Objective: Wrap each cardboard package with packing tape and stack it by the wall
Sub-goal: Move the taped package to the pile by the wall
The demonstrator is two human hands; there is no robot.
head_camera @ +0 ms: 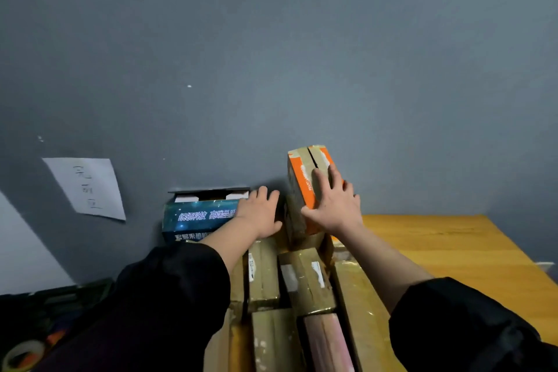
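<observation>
Evidently the stacking is well along: several taped cardboard packages (305,278) already lie packed together at lower centre. The right hand (335,205) presses spread, straight fingers (317,181) against the orange package (305,187), upright by the grey wall (271,54). The left hand (256,211) rests flat beside a blue box (193,217). The tape roll (22,353), bottom left, is blurred; any untaped packages stay out of view.

Glossy taped cardboard pkgs (305,278), wood table (437,244)
</observation>
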